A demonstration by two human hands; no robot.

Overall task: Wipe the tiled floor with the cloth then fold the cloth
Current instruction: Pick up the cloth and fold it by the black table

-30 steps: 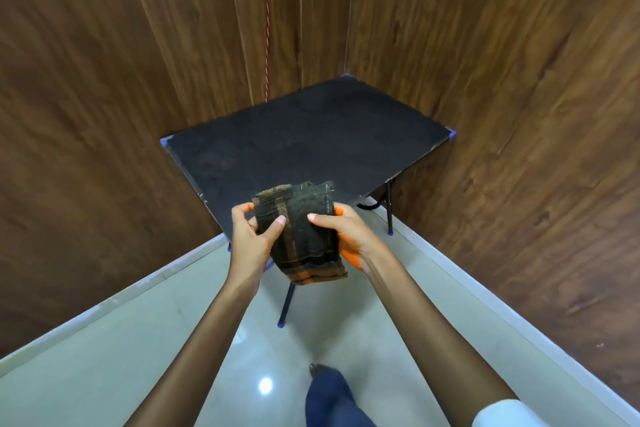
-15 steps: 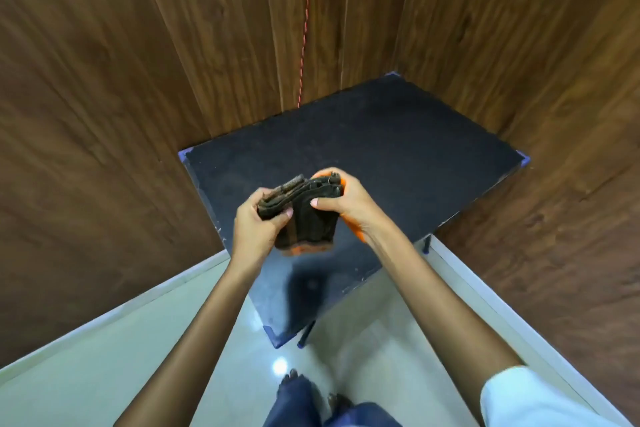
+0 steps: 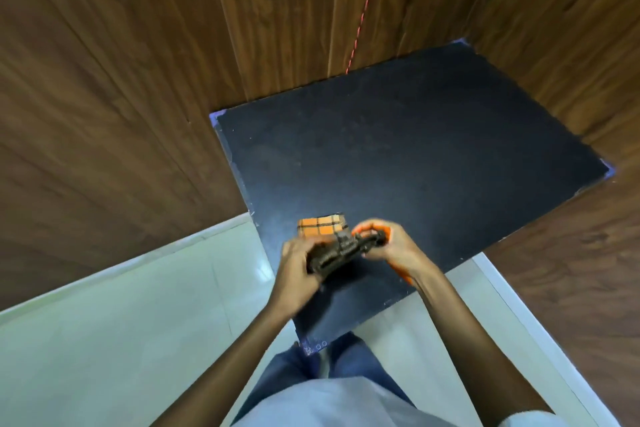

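Cloth (image 3: 341, 246) folded thick, over table (image 3: 415, 166), near its 7 o'clock edge. Left hand (image 3: 296, 265) grips 1 end, right hand (image 3: 393, 246) pinches other. We judge risk: stack springs open if either grip slackens.

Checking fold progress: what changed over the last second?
The person stepped up to the black table, bringing the folded cloth from in front of it to over its top and tipping it flatter, an orange checked face now showing. Both the left hand and right hand kept their grip; the table stayed put.
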